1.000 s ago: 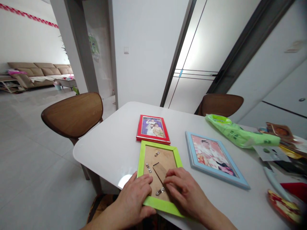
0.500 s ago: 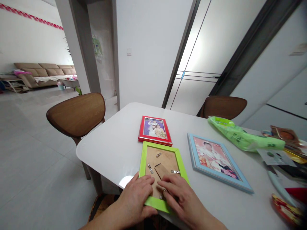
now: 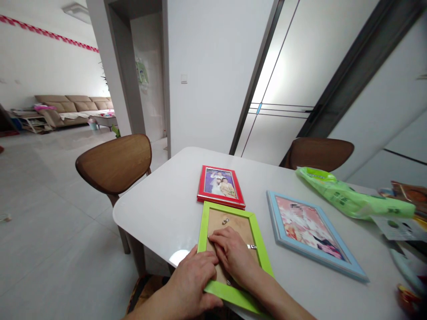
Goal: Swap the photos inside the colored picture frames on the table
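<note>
A green picture frame (image 3: pixel 257 240) lies face down at the near edge of the white table (image 3: pixel 167 200), its brown backing board (image 3: pixel 233 222) and small metal clips showing. My left hand (image 3: pixel 191 282) rests on the frame's near left corner, fingers curled over the edge. My right hand (image 3: pixel 233 255) lies on the backing board, its fingertips pressed at the left side where a clip sits. A red frame (image 3: pixel 220 186) with a photo lies just beyond the green one. A larger blue frame (image 3: pixel 313 233) with a photo lies to the right.
A green plastic bag (image 3: pixel 350 199) and a heap of cards and packets (image 3: pixel 405 209) lie at the table's right. Two brown wooden chairs (image 3: pixel 115 162) (image 3: pixel 318 152) stand at the left and far sides. A living room with a sofa (image 3: pixel 66 106) opens on the left.
My right hand has moved from the backing's lower right across to its left side. The head camera has shifted, so everything sits further right in view. My left hand stays on the near corner.
</note>
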`<state>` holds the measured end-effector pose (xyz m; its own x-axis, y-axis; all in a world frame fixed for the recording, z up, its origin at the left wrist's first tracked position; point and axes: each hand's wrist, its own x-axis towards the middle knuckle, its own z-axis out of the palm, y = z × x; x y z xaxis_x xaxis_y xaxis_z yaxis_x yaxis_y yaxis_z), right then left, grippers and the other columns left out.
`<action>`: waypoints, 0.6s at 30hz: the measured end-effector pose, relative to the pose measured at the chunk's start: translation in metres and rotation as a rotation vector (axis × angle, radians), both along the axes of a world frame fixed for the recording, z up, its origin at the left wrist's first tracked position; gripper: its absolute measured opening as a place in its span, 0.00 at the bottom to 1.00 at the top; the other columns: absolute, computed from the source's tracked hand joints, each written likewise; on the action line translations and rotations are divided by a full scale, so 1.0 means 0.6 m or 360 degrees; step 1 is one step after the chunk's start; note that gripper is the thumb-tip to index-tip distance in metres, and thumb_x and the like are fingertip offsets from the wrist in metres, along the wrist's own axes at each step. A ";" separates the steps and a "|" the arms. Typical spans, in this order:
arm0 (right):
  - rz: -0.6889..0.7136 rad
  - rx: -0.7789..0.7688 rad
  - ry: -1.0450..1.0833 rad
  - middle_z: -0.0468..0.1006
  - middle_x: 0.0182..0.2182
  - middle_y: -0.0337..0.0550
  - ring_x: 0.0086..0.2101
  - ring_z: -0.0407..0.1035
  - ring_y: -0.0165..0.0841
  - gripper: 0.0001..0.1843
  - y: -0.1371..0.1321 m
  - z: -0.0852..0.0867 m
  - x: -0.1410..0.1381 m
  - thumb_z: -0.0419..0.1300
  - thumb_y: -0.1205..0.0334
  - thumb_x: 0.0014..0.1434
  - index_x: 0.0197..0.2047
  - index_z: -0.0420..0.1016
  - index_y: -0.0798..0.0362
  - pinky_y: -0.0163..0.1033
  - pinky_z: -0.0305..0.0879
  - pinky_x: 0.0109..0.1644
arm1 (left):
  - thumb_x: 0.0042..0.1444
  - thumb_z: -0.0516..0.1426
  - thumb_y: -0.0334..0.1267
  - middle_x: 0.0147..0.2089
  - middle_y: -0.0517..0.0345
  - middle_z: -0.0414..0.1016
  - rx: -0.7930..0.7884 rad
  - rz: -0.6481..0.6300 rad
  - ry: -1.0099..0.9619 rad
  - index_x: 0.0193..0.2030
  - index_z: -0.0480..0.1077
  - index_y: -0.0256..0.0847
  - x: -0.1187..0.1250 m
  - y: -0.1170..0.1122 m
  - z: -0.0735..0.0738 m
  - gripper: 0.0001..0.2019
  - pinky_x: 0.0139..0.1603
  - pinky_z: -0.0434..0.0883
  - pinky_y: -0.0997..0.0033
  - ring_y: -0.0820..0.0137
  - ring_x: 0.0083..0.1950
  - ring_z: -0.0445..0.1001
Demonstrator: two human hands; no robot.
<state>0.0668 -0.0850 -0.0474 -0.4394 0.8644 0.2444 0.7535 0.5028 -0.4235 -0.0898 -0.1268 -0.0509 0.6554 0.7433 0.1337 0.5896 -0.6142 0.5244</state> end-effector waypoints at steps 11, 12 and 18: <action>-0.0044 0.0017 -0.0007 0.73 0.32 0.42 0.36 0.63 0.31 0.11 0.022 0.010 0.015 0.50 0.66 0.54 0.36 0.73 0.52 0.35 0.57 0.41 | 0.37 0.65 0.41 0.51 0.54 0.66 -0.0023 0.0018 -0.0034 0.36 0.64 0.40 0.000 -0.001 -0.006 0.20 0.58 0.47 0.62 0.67 0.54 0.60; -0.0158 0.0048 -0.0009 0.73 0.33 0.43 0.36 0.64 0.31 0.11 0.034 0.008 0.022 0.50 0.66 0.53 0.36 0.72 0.53 0.35 0.57 0.41 | 0.37 0.65 0.41 0.52 0.54 0.65 -0.0026 0.0014 -0.0038 0.36 0.64 0.40 -0.001 -0.002 -0.007 0.20 0.58 0.46 0.62 0.66 0.55 0.60; -0.0477 0.0046 -0.0078 0.75 0.26 0.42 0.30 0.66 0.31 0.09 0.098 -0.007 0.049 0.51 0.64 0.51 0.26 0.73 0.53 0.34 0.57 0.35 | 0.36 0.65 0.40 0.53 0.54 0.64 -0.0090 0.0044 -0.0008 0.36 0.64 0.40 0.000 -0.005 -0.001 0.20 0.59 0.47 0.60 0.66 0.56 0.59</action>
